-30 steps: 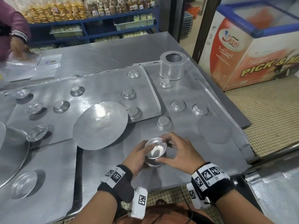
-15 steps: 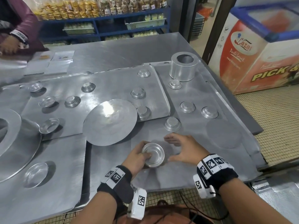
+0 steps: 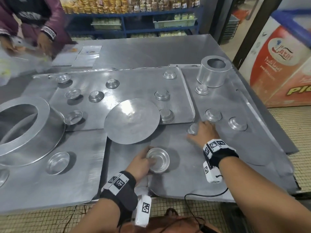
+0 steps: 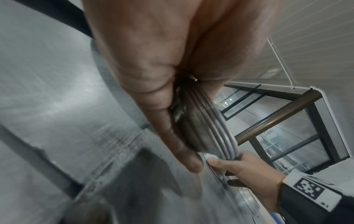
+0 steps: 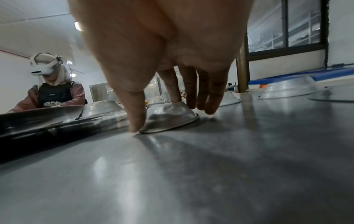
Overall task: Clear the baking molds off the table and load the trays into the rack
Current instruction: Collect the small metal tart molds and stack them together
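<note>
My left hand [image 3: 143,163] grips a nested stack of small round metal molds [image 3: 157,159] low over the near tray [image 3: 202,179]; the left wrist view shows the stack [image 4: 206,125] pinched between thumb and fingers of that hand [image 4: 172,121]. My right hand [image 3: 200,132] reaches forward onto an upside-down small mold [image 3: 192,128]. In the right wrist view the thumb and fingers of this hand [image 5: 162,116] straddle that mold [image 5: 168,119], which still sits on the tray. Several more small molds lie scattered over the trays, such as one [image 3: 213,115] just beyond my right hand.
A flat round disc [image 3: 132,121] overlaps the back tray [image 3: 134,81]. A tall ring mold [image 3: 214,73] stands far right, a large ring pan [image 3: 25,130] at the left. Another person [image 3: 42,17] works at the far left corner. A freezer [image 3: 282,64] flanks the right.
My right hand has let go of the stack and moved forward and right onto an upside-down mold. My left hand keeps the stack, now lower and level.
</note>
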The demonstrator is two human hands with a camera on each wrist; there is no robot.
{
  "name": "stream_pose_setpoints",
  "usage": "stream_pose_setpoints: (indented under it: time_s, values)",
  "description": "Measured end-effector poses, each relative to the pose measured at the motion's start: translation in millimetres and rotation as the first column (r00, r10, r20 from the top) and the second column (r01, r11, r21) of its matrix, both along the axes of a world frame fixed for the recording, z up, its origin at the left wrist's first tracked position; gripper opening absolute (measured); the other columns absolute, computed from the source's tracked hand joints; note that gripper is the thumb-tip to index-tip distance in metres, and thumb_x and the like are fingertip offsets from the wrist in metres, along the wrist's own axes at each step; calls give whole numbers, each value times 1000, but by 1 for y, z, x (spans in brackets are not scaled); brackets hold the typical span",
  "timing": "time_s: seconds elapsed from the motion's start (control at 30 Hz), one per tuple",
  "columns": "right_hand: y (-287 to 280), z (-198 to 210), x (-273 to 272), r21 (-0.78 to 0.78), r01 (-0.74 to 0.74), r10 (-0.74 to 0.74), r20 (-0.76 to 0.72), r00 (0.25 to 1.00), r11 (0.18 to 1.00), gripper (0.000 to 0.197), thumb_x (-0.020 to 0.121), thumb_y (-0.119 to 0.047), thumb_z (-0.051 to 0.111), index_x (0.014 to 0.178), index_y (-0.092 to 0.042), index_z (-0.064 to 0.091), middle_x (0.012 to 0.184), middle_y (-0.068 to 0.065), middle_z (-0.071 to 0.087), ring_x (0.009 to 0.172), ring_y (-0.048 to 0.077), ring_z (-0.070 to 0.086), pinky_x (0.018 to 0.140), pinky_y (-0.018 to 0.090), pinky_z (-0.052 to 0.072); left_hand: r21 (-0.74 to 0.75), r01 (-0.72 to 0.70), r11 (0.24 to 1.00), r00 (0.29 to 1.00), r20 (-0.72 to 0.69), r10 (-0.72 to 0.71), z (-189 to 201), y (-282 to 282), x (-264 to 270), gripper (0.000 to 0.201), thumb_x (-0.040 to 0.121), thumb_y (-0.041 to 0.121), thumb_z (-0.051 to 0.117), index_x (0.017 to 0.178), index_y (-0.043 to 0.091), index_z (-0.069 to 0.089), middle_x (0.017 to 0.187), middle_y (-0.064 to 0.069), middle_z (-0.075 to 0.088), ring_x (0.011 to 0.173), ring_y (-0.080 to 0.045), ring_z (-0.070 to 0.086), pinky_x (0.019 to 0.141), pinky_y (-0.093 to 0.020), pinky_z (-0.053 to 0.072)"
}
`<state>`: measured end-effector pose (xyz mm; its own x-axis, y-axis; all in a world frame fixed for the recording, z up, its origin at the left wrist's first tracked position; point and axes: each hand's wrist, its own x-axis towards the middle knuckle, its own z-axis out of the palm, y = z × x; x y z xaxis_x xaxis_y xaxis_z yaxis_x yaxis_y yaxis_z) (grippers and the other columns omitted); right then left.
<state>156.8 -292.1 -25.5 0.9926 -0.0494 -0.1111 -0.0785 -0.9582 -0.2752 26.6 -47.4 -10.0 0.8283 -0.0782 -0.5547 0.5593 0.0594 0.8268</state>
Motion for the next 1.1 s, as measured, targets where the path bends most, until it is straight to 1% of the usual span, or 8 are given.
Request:
stream_pose_setpoints:
  time_s: [0.2,0.37,0.5,0.6,0.7,0.77,0.93,1.1]
  values:
    - [6,7,-2,121,80,-80,0,997,989,69,58,-41,89,107,-9,54,110,14,62,103,35,58,84,38,52,50,-36,998,999,1,36,0,13,-8,33,91,-7,52,104,22,62,104,-13,66,92,-32,64,88,-61,52]
    - [18,25,-21,260,91,-103,35,994,961,62,57,-32,90,104,-10,56,104,9,60,101,32,59,80,36,49,60,-89,994,996,8,88,6,16,-12,33,72,11,62,102,25,66,105,-15,70,98,-36,66,88,-62,51]
    - [43,42,-45,579,-13,-34,70,997,815,69,50,-36,93,107,-24,55,102,-3,62,94,18,63,84,34,54,81,-127,989,992,25,126,6,17,-14,18,94,10,58,106,20,67,107,-15,71,105,-39,66,88,-59,54]
    - [65,49,-63,660,-223,133,185,974,717,70,51,-42,91,111,-32,58,107,-9,61,94,9,65,83,32,58,62,-160,985,987,27,158,7,17,-13,19,98,34,58,107,20,67,110,-14,70,105,-35,67,89,-61,54]
    - [80,51,-81,677,-378,236,296,925,632,63,56,-38,92,106,-30,56,111,-8,56,100,10,64,83,32,59,-2,-150,989,989,-12,150,6,19,-10,55,84,72,57,120,31,66,120,-7,70,110,-30,67,91,-58,55]
    - [85,50,-91,699,-404,254,314,915,590,60,56,-35,93,100,-27,53,108,-6,61,97,11,67,80,33,59,-33,-115,993,993,-20,114,8,20,-9,70,79,82,49,128,34,63,124,-3,69,113,-28,67,93,-55,54]
    - [93,46,-103,698,-434,362,261,895,569,62,59,-35,93,103,-24,51,121,-12,65,106,1,65,92,27,56,-107,-128,986,991,35,133,14,19,-10,47,94,56,54,126,23,64,118,-13,71,109,-35,68,92,-61,52]
    - [89,43,-100,714,-429,447,179,876,554,52,65,-25,89,97,-24,48,132,-12,61,118,-2,59,103,23,48,-175,-215,961,975,25,222,9,22,-8,32,94,5,57,125,11,61,117,-26,68,96,-42,69,83,-63,55]
